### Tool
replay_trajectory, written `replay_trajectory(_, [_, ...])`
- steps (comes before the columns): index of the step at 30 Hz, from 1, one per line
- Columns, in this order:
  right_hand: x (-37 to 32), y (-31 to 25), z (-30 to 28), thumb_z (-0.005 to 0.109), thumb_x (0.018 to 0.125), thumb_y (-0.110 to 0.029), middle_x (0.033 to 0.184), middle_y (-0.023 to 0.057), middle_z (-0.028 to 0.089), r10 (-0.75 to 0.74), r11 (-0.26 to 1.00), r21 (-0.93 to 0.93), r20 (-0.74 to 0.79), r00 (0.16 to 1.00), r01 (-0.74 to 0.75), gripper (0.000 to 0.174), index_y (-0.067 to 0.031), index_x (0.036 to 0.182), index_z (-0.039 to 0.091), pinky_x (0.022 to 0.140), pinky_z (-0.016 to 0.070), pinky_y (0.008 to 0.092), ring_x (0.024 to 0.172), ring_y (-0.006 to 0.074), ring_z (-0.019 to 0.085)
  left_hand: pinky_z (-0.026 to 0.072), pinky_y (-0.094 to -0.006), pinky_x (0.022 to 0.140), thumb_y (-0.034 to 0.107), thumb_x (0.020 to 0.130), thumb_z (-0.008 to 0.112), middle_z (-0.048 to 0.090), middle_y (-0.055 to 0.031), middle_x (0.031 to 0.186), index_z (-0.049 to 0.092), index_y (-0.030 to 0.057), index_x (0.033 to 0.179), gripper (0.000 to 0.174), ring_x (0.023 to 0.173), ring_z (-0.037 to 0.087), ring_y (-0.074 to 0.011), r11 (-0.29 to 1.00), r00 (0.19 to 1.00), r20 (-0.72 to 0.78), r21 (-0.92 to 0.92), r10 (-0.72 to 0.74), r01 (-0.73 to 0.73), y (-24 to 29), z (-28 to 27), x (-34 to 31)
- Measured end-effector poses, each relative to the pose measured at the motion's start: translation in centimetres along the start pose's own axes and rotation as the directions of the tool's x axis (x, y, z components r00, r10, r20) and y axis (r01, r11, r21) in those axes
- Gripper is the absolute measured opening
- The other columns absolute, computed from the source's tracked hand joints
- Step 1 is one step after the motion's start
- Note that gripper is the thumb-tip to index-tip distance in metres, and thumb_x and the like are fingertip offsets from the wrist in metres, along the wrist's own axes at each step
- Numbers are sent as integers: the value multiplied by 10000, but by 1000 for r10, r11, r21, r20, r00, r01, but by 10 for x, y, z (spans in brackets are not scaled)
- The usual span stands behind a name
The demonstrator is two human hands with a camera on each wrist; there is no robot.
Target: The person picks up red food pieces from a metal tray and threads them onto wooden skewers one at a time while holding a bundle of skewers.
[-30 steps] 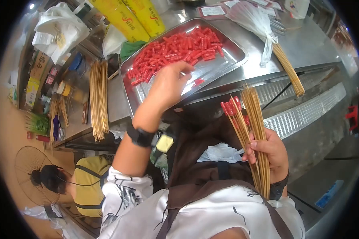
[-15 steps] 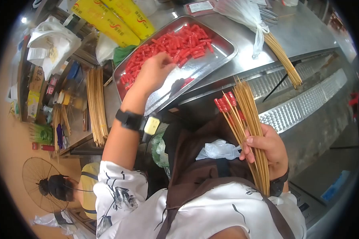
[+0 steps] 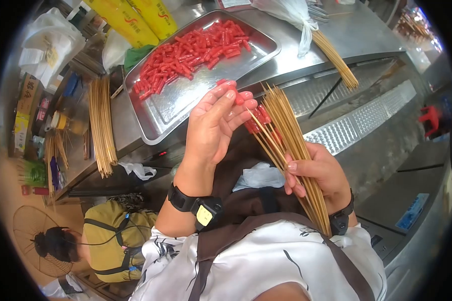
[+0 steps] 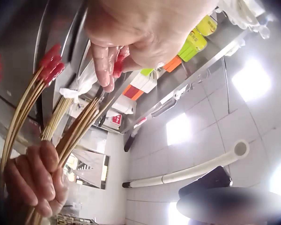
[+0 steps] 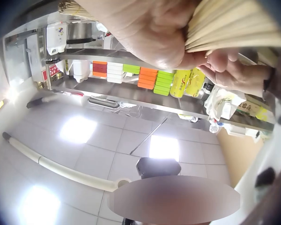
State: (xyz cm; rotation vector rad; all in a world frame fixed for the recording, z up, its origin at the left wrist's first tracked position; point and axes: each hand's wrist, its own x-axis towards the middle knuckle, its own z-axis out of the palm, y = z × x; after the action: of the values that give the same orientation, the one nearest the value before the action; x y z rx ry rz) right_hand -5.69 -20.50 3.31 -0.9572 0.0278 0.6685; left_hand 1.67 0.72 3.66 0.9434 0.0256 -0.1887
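My left hand (image 3: 210, 123) pinches small red, glossy meat-like pieces (image 3: 239, 100) between thumb and fingers, beside the skewer tips. In the left wrist view, a red piece (image 4: 120, 62) shows between its fingers. My right hand (image 3: 320, 173) grips a thick bundle of bamboo skewers (image 3: 292, 123), points up and away from me. A few skewers stand apart on the bundle's left side, with red pieces (image 3: 260, 118) threaded near their tips. Beyond the left hand, a metal tray (image 3: 172, 106) bears a heap of the same red pieces (image 3: 193, 52).
Loose bamboo skewers (image 3: 101, 130) lie at the counter's left. Another bundle (image 3: 336, 57), wrapped in a white plastic bag (image 3: 291, 17), juts over the counter edge at right. Yellow rolls (image 3: 128, 22) stand behind the tray. A person in a yellow top (image 3: 110, 233) is at lower left.
My left hand has come away from the heap in the tray, moving right and toward me to the skewer tips with red pieces. The right hand keeps its grip on the skewers.
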Motion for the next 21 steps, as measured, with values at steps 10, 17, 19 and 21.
replay_trajectory(10, [5,4,4,580,838,-60,650,103,586,-10,1000,17,-27,1000,10,90,8,871,532,530,496,272,444,135,525,552,-319,764,109,925,544,641,-160,1009,509,29,1174,263,883,663,-229,995,996,32,55,87,-89,-2,0,-7])
replay_trajectory(17, [7,3,1,580,834,-60,648,97,577,-13,998,64,-54,998,17,92,10,868,532,545,501,288,439,130,509,571,-355,717,61,907,572,632,-181,981,471,-3,1171,290,859,667,-277,973,976,59,85,212,-216,-13,4,-8])
replay_trajectory(19, [8,2,0,576,834,-59,648,97,574,2,998,58,-52,999,1,90,10,869,531,551,502,293,438,127,501,570,-352,718,62,906,576,633,-178,979,476,-4,1168,288,861,668,-275,969,971,72,87,227,-233,-18,5,-8])
replay_trajectory(21, [9,2,-1,575,832,-57,645,96,571,4,998,70,-58,998,0,88,10,869,531,554,500,295,436,125,495,569,-349,720,64,905,581,634,-175,977,482,-4,1165,287,862,668,-273,964,966,88,89,244,-252,-21,4,-8])
